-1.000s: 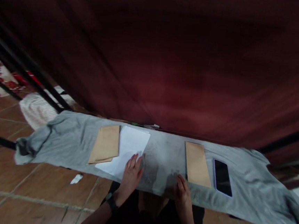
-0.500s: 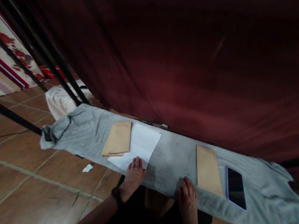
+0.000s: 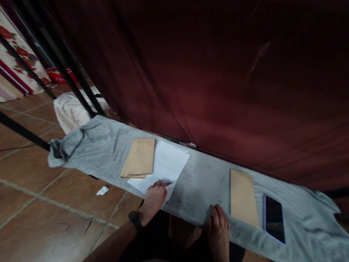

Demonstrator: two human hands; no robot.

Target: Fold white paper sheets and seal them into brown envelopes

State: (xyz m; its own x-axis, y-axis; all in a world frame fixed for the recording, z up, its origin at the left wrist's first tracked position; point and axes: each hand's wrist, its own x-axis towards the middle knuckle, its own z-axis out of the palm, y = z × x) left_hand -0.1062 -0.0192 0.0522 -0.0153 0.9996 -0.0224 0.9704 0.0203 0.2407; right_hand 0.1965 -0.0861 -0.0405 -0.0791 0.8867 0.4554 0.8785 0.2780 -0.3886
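White paper sheets [image 3: 172, 161] lie on the grey cloth in front of me, partly under a small stack of brown envelopes [image 3: 141, 156]. My left hand [image 3: 156, 195], with a dark band on its wrist, is at the near edge of the paper. Its fingers are curled in, and they appear to pinch the sheet, whose near right corner looks slightly raised. My right hand [image 3: 219, 228] rests on the front edge of the cloth, fingers stretched out and holding nothing. To its right lies a single brown envelope [image 3: 244, 198].
A phone with a purple edge [image 3: 274, 219] lies right of the single envelope. Grey cloth [image 3: 207, 174] covers the long narrow surface. Behind it hangs a dark red curtain [image 3: 196, 88]. Black bars [image 3: 13, 125] stand at the left, and a white scrap [image 3: 103, 190] is on the tiled floor.
My left hand's fingers, flat on the paper before, have curled in at its near edge. The right hand stays at the cloth's edge. The camera view has shifted slightly.
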